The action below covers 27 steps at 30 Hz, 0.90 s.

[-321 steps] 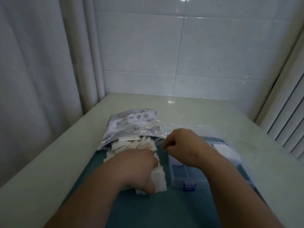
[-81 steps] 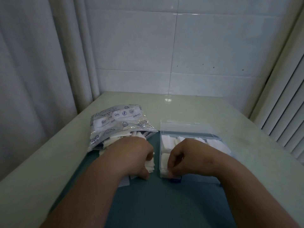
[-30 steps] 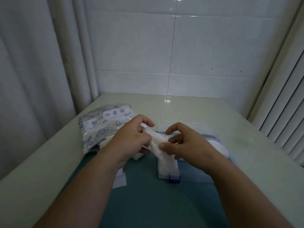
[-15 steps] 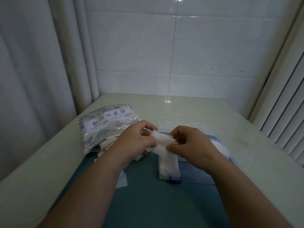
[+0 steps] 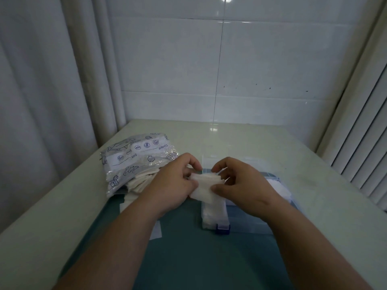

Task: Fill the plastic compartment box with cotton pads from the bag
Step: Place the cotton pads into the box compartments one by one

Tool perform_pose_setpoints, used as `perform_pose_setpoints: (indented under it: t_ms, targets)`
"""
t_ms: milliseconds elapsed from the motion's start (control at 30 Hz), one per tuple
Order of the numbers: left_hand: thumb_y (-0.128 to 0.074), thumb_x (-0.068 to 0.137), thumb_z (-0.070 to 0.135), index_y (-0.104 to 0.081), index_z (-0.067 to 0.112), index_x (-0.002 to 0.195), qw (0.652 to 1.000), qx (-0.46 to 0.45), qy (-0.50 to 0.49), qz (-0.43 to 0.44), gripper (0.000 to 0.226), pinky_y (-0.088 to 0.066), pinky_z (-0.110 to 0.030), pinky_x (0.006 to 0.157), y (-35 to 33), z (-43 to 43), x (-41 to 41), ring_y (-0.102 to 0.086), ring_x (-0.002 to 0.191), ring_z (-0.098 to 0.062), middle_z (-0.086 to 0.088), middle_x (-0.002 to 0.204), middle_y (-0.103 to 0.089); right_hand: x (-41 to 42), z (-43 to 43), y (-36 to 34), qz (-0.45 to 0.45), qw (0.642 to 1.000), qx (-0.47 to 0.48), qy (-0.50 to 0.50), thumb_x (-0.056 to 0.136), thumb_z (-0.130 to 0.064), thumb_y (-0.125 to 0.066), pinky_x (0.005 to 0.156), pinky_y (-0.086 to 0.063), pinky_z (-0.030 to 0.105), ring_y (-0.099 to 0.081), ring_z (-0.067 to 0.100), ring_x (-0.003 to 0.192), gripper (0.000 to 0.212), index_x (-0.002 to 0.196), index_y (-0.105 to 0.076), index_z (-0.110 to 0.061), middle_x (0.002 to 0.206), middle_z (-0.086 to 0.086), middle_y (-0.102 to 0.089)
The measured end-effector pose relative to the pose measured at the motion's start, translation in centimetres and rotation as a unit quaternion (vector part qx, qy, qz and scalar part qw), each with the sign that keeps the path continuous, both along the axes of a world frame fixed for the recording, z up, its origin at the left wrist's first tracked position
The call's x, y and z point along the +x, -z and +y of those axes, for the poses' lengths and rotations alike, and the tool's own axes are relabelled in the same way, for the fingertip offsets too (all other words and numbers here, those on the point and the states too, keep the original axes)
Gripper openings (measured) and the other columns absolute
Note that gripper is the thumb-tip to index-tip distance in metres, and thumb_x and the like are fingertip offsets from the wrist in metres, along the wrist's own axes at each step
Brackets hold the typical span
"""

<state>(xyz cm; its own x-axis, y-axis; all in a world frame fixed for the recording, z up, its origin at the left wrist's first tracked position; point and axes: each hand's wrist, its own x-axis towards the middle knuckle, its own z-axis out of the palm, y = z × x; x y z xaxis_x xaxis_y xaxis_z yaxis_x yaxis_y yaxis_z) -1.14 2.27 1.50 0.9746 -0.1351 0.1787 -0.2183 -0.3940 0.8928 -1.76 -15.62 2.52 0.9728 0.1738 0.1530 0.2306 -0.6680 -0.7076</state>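
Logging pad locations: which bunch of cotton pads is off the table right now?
The small stack of cotton pads, pinched between left hand and right hand above the box. The others spill from the bag or sit in compartments.

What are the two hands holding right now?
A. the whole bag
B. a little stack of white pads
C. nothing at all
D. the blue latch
B: the left hand and right hand both pinch a small stack of white pads between them, held above the box, while the bag lies untouched on the table to the left.
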Motion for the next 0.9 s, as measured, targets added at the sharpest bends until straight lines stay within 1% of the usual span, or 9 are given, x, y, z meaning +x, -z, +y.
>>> perform_pose_setpoints:
  t_ms: [100, 167, 300, 367, 433, 600, 700, 800, 900]
  targets:
    - [-0.057, 0.079, -0.006, -0.058, 0.029, 0.086, 1.0, -0.002, 0.0, 0.016, 0.036, -0.049, -0.034, 0.06, 0.1, -0.1, 0.0, -0.056, 0.059, -0.011, 0.009, 0.076, -0.071, 0.0, -0.1, 0.1, -0.01, 1.0, -0.025, 0.005, 0.082, -0.026, -0.072, 0.064, -0.051, 0.016, -0.059, 0.007, 0.078, 0.024, 0.099, -0.057, -0.037, 0.092, -0.013, -0.061]
    - [-0.056, 0.078, -0.001, -0.063, 0.029, 0.085, 0.999, -0.021, -0.021, 0.03, 0.031, -0.053, -0.039, 0.068, 0.1, -0.4, 0.3, -0.06, 0.071, -0.017, 0.005, 0.082, -0.071, 0.0, -0.2, 0.1, -0.013, 0.999, -0.035, 0.002, 0.083, -0.024, -0.07, 0.069, -0.051, 0.017, -0.059, 0.007, 0.078, 0.021, 0.095, -0.058, -0.036, 0.089, -0.013, -0.062]
    - [-0.055, 0.082, 0.027, -0.069, 0.022, 0.076, 0.989, -0.117, -0.083, 0.037, 0.015, -0.049, -0.043, 0.085, 0.1, -1.6, 0.0, -0.059, 0.089, -0.02, 0.007, 0.086, -0.065, -0.2, -0.1, 0.0, -0.021, 0.999, -0.023, -0.006, 0.081, -0.021, -0.07, 0.069, -0.052, 0.02, -0.06, 0.007, 0.077, 0.017, 0.09, -0.06, -0.033, 0.085, -0.012, -0.063]
    - [-0.056, 0.08, 0.034, -0.07, 0.02, 0.078, 0.98, -0.148, -0.12, 0.053, 0.019, -0.047, -0.04, 0.076, 0.4, -2.5, -0.3, -0.057, 0.085, -0.018, 0.005, 0.088, -0.064, -0.2, 0.0, -0.1, -0.02, 0.999, -0.031, -0.008, 0.08, -0.021, -0.07, 0.069, -0.052, 0.021, -0.059, 0.007, 0.076, 0.019, 0.087, -0.059, -0.034, 0.085, -0.011, -0.063]
    - [-0.054, 0.088, 0.025, -0.069, 0.018, 0.083, 0.979, -0.143, -0.137, 0.051, 0.017, -0.04, -0.031, 0.065, 0.8, -3.2, -0.5, -0.054, 0.08, -0.011, 0.005, 0.089, -0.063, -0.2, 0.1, -0.1, -0.018, 0.999, -0.034, -0.009, 0.079, -0.02, -0.071, 0.067, -0.049, 0.02, -0.059, 0.006, 0.074, 0.023, 0.088, -0.056, -0.036, 0.085, -0.011, -0.062]
    - [-0.046, 0.092, 0.008, -0.063, 0.023, 0.093, 0.977, -0.136, -0.165, 0.014, 0.022, -0.039, -0.028, 0.06, 1.1, -3.7, -0.5, -0.055, 0.078, -0.013, 0.004, 0.088, -0.062, -0.5, 0.6, 0.0, 0.002, 0.999, 0.006, -0.035, 0.074, -0.018, -0.079, 0.068, -0.056, 0.021, -0.063, 0.008, 0.074, 0.052, 0.107, -0.044, -0.039, 0.097, -0.016, -0.058]
    - [-0.045, 0.094, 0.01, -0.061, 0.022, 0.098, 0.978, -0.129, -0.163, 0.017, 0.02, -0.037, -0.026, 0.058, 1.0, -3.9, -0.8, -0.052, 0.075, -0.01, 0.004, 0.087, -0.06, -0.6, 0.8, 0.1, -0.031, 0.998, -0.017, -0.046, 0.079, -0.017, -0.074, 0.064, -0.053, 0.017, -0.06, 0.006, 0.07, 0.042, 0.102, -0.047, -0.04, 0.095, -0.016, -0.059]
    - [-0.049, 0.093, 0.016, -0.062, 0.014, 0.087, 0.977, -0.143, -0.157, 0.028, 0.015, -0.033, -0.027, 0.057, 1.1, -3.9, -0.6, -0.049, 0.072, -0.01, 0.002, 0.08, -0.057, -0.5, 0.6, 0.1, -0.072, 0.996, -0.037, -0.025, 0.081, -0.017, -0.07, 0.062, -0.047, 0.016, -0.055, 0.003, 0.067, 0.027, 0.088, -0.055, -0.039, 0.086, -0.018, -0.058]
    - [-0.048, 0.093, 0.018, -0.061, 0.012, 0.081, 0.977, -0.133, -0.165, 0.036, 0.018, -0.032, -0.029, 0.056, 1.1, -3.9, -0.5, -0.048, 0.068, -0.012, 0.0, 0.076, -0.056, -0.4, 0.6, 0.1, -0.081, 0.996, -0.031, -0.01, 0.08, -0.018, -0.07, 0.062, -0.046, 0.017, -0.054, 0.003, 0.067, 0.024, 0.082, -0.056, -0.038, 0.08, -0.017, -0.058]
